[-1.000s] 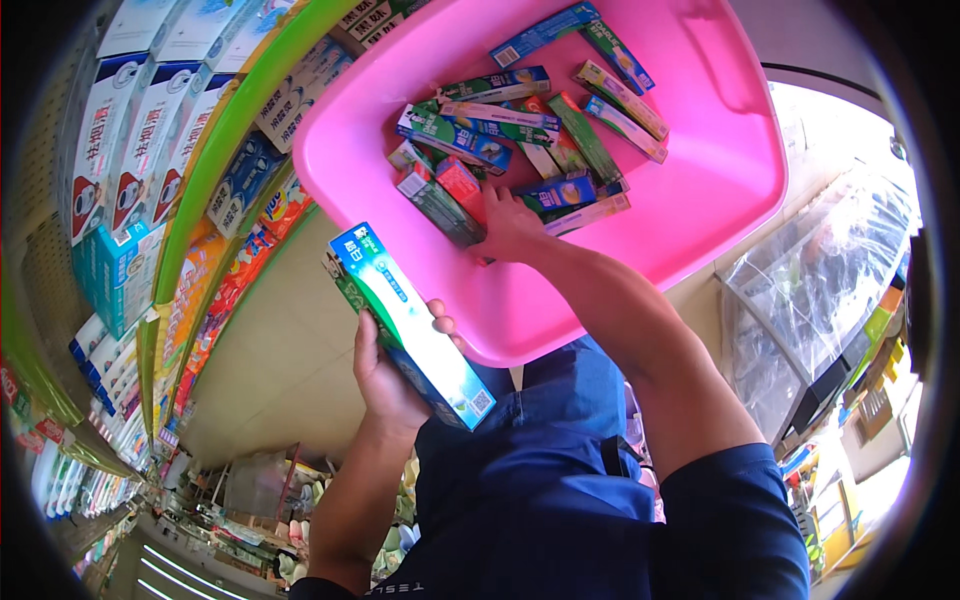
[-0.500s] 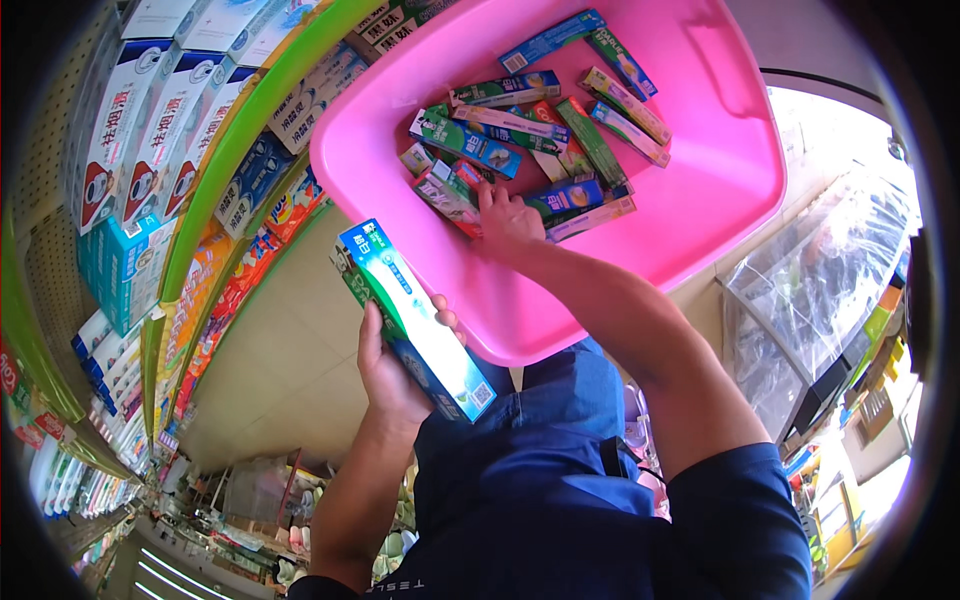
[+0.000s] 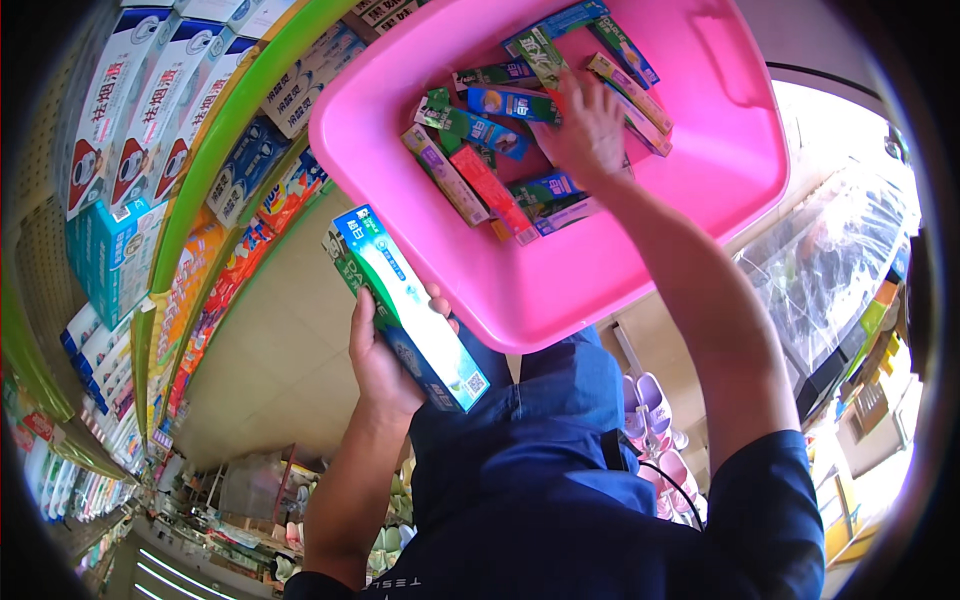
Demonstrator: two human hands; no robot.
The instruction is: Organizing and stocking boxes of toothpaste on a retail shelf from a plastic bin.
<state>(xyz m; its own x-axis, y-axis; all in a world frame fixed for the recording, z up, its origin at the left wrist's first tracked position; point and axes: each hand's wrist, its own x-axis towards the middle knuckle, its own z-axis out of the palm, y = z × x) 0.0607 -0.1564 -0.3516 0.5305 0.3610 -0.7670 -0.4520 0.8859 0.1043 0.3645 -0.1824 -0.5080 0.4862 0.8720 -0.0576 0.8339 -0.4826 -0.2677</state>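
Observation:
My left hand [image 3: 385, 350] grips a long blue, white and green toothpaste box [image 3: 405, 305], held tilted just outside the pink tub's near left side. Inside the pink plastic tub [image 3: 560, 300], my right hand [image 3: 592, 125] is over the loose toothpaste boxes. Its fingertips meet the lower end of a green box [image 3: 540, 55]; the fingers are blurred, so a grip on it is unclear. A red box [image 3: 492, 195] lies aslant beside a purple-and-white box [image 3: 445, 175]. Blue-and-green boxes [image 3: 485, 132] lie around them, some partly covered by others or by my hand.
Green-edged shelves [image 3: 190, 220] stocked with boxed goods curve along the left. A teal carton [image 3: 115, 260] stands on one shelf. Right of the tub is something wrapped in clear plastic [image 3: 830, 270]. Pink and lilac slippers [image 3: 655, 410] show beyond my right side.
My right hand has moved up and right within the tub, from the near-left boxes to the far middle. Several boxes have shifted, and the red one shows more fully. The left hand stays nearly still.

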